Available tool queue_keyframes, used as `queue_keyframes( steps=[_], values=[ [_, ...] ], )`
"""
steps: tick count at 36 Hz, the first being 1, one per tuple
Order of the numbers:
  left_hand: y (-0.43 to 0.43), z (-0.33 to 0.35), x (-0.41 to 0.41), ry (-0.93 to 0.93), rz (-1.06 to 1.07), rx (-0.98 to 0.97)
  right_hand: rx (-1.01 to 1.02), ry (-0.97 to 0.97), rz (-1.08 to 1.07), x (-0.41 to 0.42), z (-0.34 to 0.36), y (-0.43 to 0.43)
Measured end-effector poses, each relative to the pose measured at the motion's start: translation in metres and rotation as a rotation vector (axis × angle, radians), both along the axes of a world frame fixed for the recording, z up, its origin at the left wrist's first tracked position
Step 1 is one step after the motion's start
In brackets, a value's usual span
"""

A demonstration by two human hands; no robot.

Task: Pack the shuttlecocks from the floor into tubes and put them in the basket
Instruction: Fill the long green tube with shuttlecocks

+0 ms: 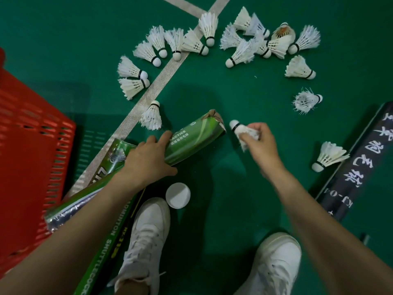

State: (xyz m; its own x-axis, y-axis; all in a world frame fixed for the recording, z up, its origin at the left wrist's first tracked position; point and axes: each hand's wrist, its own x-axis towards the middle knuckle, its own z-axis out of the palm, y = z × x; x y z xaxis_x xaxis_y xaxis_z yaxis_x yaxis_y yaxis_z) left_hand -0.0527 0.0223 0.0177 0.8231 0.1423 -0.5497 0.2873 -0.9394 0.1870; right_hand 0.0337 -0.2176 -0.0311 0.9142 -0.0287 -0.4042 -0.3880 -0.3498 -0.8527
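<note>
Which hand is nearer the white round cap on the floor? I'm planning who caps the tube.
Left. The left hand grips the green tube just above the cap; the right hand is farther off, up-right.

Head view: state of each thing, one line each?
Green tube: open-ended, tilted, gripped by left hand.
Shuttlecock: in right hand, cork toward tube mouth.
White cap: off, on floor.
Black tube: lying flat.
Red basket: contents unseen.
</note>
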Motion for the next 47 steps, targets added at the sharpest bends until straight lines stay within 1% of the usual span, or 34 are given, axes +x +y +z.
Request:
queue_keyframes(
  steps=[2, 4, 6, 9, 10, 13, 14, 19, 22, 24, 26, 27, 28, 30, 32, 34, 35, 38, 40, 41, 44, 47],
  values=[
    [0.000, 0.000, 0.000, -0.016, -0.024, -0.017, 0.014, -0.014, 0.063, 0.014, 0.009, -0.009],
    [-0.001, 0.001, 0.001, -0.022, -0.052, -0.036, -0.008, -0.006, 0.197, 0.024, 0.016, -0.016],
    [-0.002, 0.003, 0.001, -0.029, -0.079, -0.061, 0.036, 0.037, 0.330, 0.027, 0.023, -0.018],
    [-0.006, 0.006, 0.002, -0.042, -0.113, -0.101, -0.007, 0.036, 0.467, 0.026, 0.027, -0.016],
    [-0.008, 0.006, 0.002, -0.048, -0.124, -0.107, 0.040, 0.062, 0.461, 0.024, 0.028, -0.013],
    [-0.014, 0.005, 0.002, -0.068, -0.141, -0.112, 0.333, 0.185, 0.323, 0.016, 0.021, -0.010],
    [-0.017, 0.005, 0.002, -0.071, -0.143, -0.116, 0.383, 0.204, 0.294, 0.012, 0.019, -0.010],
    [-0.034, 0.001, 0.007, -0.089, -0.204, -0.070, 0.356, 0.257, 0.341, 0.000, 0.019, -0.017],
    [-0.051, -0.004, 0.012, -0.093, -0.225, -0.069, 0.421, 0.296, 0.260, 0.003, 0.021, -0.036],
    [-0.068, -0.008, 0.018, -0.078, -0.231, -0.090, 0.397, 0.277, 0.121, 0.008, 0.021, -0.047],
    [-0.087, -0.013, 0.024, -0.066, -0.230, -0.113, 0.276, 0.204, -0.099, 0.012, 0.022, -0.056],
    [-0.097, -0.016, 0.027, -0.062, -0.233, -0.118, 0.148, 0.146, -0.175, 0.014, 0.023, -0.061],
    [-0.105, -0.018, 0.030, -0.058, -0.244, -0.116, -0.022, 0.078, -0.207, 0.016, 0.023, -0.069],
    [-0.117, -0.022, 0.033, -0.048, -0.289, -0.098, -0.378, -0.049, -0.153, 0.018, 0.019, -0.090],
    [-0.125, -0.024, 0.036, -0.049, -0.346, -0.061, -0.698, -0.116, -0.030, 0.020, 0.017, -0.114],
    [-0.129, -0.025, 0.037, -0.053, -0.388, -0.029, -0.932, -0.116, 0.081, 0.023, 0.014, -0.133],
    [-0.130, -0.025, 0.037, -0.052, -0.399, -0.020, -1.008, -0.098, 0.109, 0.025, 0.012, -0.141],
    [-0.131, -0.027, 0.037, -0.040, -0.406, -0.017, -1.136, 0.020, 0.143, 0.028, 0.007, -0.154],
    [-0.131, -0.029, 0.034, -0.026, -0.395, -0.028, -1.163, 0.105, 0.167, 0.028, 0.006, -0.156],
    [-0.130, -0.029, 0.033, -0.023, -0.389, -0.033, -1.167, 0.114, 0.184, 0.028, 0.004, -0.156],
    [-0.128, -0.031, 0.030, -0.015, -0.370, -0.042, -1.162, 0.031, 0.213, 0.027, 0.001, -0.153],
    [-0.122, -0.030, 0.028, -0.015, -0.344, -0.045, -1.038, -0.081, 0.184, 0.030, 0.006, -0.146]
  ],
)
